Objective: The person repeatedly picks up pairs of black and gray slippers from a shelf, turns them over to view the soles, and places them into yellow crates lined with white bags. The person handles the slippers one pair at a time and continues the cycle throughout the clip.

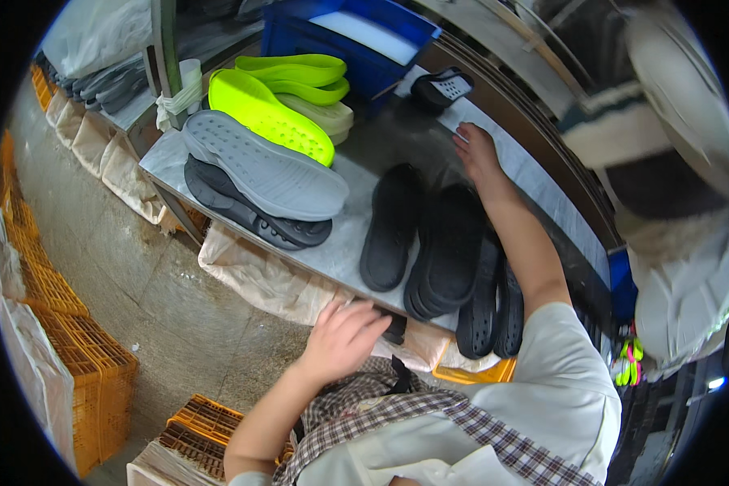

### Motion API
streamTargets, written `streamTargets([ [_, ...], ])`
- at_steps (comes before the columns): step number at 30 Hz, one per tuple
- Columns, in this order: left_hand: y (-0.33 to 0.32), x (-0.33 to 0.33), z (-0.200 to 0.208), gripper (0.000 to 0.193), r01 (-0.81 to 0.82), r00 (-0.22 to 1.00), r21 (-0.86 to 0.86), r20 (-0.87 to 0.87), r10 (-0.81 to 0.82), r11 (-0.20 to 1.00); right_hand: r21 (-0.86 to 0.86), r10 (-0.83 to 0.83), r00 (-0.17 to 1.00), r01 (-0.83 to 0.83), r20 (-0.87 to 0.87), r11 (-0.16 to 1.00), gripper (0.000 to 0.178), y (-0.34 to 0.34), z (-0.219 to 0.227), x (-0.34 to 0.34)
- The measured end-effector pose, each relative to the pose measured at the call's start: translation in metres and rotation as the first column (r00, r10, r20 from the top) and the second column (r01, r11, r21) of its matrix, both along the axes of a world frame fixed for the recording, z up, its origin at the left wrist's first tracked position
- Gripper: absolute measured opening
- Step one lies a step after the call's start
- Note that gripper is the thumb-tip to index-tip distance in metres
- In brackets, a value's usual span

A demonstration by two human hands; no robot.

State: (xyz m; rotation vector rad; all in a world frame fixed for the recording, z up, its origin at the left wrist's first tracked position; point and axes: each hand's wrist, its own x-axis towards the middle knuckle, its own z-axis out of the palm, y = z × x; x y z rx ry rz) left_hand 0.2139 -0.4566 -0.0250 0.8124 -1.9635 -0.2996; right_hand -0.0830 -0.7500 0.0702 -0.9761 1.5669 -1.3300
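My right hand (479, 155) reaches over the grey bench, fingers stretched out with nothing seen in them. Just beyond it, at the back of the bench, lies a small black clog-like shoe piece with holes (441, 87). My left hand (344, 336) is off the bench's front edge, fingers loosely spread and holding nothing visible. A single black shoe sole (390, 227) lies in front of it. Right of that sole is a stack of black soles (445, 251). Further right, narrow black soles with holes (479, 312) overhang the front edge.
On the bench's left are a grey sole (263, 166), dark soles (243, 206) and neon-yellow soles (271, 113), stacked together. A blue bin (292, 49) stands behind. Orange crates (97, 389) stand on the floor at left. A cloth (263, 279) hangs below the bench edge.
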Motion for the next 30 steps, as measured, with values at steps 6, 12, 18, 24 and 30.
streamTargets([
  [6,0.066,0.047,-0.048,0.037,-0.407,0.886,0.485,0.002,0.464,0.774,0.178,-0.178,0.954,0.137,0.241,0.974,0.059,-0.191,-0.079,-0.036],
  [12,0.123,0.069,-0.087,0.043,-0.634,0.579,0.712,0.178,0.796,0.302,0.085,-0.296,0.909,0.283,0.294,0.955,0.032,-0.264,-0.132,-0.068],
  [18,0.121,0.073,-0.101,0.068,-0.505,0.591,0.796,0.036,0.806,0.334,0.050,-0.269,0.796,0.289,0.542,0.956,0.032,-0.196,-0.064,-0.092],
  [24,0.100,0.100,-0.083,0.066,-0.501,0.787,0.647,0.063,0.614,0.575,-0.027,0.043,0.783,-0.033,0.620,0.999,0.038,-0.013,0.025,-0.091],
  [30,0.097,0.123,-0.022,0.061,-0.330,0.883,0.589,-0.085,0.462,0.738,0.038,0.185,0.968,-0.194,0.172,0.980,0.050,0.223,0.068,-0.025],
])
